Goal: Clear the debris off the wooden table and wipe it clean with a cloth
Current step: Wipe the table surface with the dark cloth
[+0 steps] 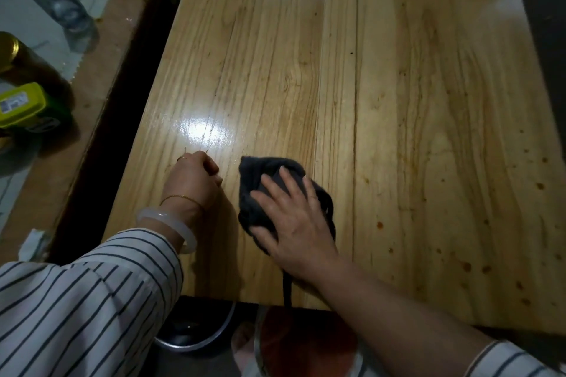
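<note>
Striped sleeve lowest, left hand curled loosely on wooden bench, holding nothing visible, right hand spread flat, pressing dark cloth down.

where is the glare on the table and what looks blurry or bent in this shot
Head view: one bright glare patch sits on the table just beyond the left hand, a fainter one near the far edge. The bottles at the left are blurred, the table edges bow from the wide lens, and the near corners are dim. The right hand presses the cloth.
</note>
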The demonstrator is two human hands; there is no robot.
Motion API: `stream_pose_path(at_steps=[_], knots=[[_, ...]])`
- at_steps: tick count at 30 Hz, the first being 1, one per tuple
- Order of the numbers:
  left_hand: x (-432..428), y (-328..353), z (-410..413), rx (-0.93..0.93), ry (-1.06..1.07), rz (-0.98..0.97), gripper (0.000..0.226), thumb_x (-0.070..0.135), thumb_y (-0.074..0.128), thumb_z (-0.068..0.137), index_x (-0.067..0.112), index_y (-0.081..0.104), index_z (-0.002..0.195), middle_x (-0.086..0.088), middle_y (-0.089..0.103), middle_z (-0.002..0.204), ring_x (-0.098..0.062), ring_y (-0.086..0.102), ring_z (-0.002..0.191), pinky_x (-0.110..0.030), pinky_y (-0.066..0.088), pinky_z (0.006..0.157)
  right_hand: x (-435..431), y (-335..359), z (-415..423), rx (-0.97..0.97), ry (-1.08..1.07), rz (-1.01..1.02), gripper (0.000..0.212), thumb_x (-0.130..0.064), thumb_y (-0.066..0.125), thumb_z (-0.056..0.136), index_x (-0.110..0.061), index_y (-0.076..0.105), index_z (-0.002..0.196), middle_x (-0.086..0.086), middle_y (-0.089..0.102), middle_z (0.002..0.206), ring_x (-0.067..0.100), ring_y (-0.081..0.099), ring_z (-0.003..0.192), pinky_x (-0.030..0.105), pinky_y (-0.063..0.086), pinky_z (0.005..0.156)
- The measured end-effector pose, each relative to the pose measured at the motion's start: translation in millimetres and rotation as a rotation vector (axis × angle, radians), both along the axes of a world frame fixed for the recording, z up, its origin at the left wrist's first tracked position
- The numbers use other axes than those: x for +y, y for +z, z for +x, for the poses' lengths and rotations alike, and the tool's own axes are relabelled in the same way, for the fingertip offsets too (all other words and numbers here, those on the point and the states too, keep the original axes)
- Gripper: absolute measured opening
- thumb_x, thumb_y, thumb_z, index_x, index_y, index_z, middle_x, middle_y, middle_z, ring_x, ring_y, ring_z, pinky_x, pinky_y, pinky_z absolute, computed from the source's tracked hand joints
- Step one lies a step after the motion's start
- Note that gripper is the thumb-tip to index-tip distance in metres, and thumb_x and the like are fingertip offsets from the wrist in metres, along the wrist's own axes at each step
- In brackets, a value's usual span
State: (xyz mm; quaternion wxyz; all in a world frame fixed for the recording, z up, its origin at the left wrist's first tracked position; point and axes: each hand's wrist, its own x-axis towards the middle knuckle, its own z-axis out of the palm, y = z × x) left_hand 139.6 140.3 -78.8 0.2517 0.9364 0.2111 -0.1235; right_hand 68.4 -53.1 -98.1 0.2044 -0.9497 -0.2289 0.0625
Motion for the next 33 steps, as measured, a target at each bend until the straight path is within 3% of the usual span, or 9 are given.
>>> stream_pose_path(at_steps=[7,14,19,23,27,33], knots=[[1,6,4,0.014,-0.060,0.004,0.012,0.010,0.067,0.082,0.017,0.058,0.084,-0.008,0.060,0.099,-0.019,0.052,0.083,-0.030,0.040,0.073,-19,-11,-36,-0.137,0.200,0.023,0.050,-0.041,0.057,0.090,-0.022,0.056,0.137,0.001,0.040,0.154,0.024,0.018,0.150,0.055,0.016,0.119],[-1,12,11,0.072,-0.123,0.052,0.010,0.010,0.065,0.084,0.017,0.058,0.085,-0.009,0.057,0.101,-0.019,0.048,0.082,-0.030,0.039,0.072,-33,-20,-19,-0.182,0.280,-0.001,0.047,-0.035,0.059,0.089,-0.019,0.059,0.133,0.002,0.045,0.151,0.025,0.024,0.148,0.057,0.024,0.116],[-1,14,15,0.106,-0.142,0.044,0.009,0.010,0.067,0.083,0.016,0.060,0.085,-0.009,0.062,0.100,-0.022,0.053,0.086,-0.030,0.043,0.074,-39,-11,23,-0.104,0.098,-0.099,0.053,-0.039,0.042,0.089,-0.024,0.053,0.139,-0.001,0.042,0.153,0.021,0.021,0.149,0.049,0.011,0.121],[0,16,16,0.112,-0.150,0.044,0.010,0.011,0.067,0.082,0.018,0.060,0.083,-0.007,0.062,0.098,-0.024,0.056,0.091,-0.031,0.044,0.076,-41,-3,60,-0.066,-0.090,-0.106,0.052,-0.034,0.052,0.094,-0.025,0.045,0.145,-0.004,0.034,0.158,0.017,0.012,0.151,0.044,0.000,0.123],[0,18,16,0.109,-0.150,0.048,0.011,0.010,0.066,0.083,0.019,0.060,0.081,-0.008,0.063,0.100,-0.028,0.058,0.096,-0.034,0.047,0.080,-30,-2,74,-0.009,-0.252,-0.098,0.052,-0.031,0.049,0.097,-0.026,0.038,0.148,-0.006,0.024,0.161,0.016,0.002,0.152,0.044,-0.006,0.123],[-2,18,14,0.106,-0.128,0.061,0.012,0.008,0.066,0.083,0.019,0.060,0.081,-0.009,0.065,0.099,-0.027,0.058,0.096,-0.036,0.048,0.082,-22,0,44,-0.017,-0.242,-0.047,0.051,-0.031,0.048,0.095,-0.025,0.042,0.146,-0.002,0.027,0.161,0.019,0.002,0.152,0.047,-0.006,0.122]])
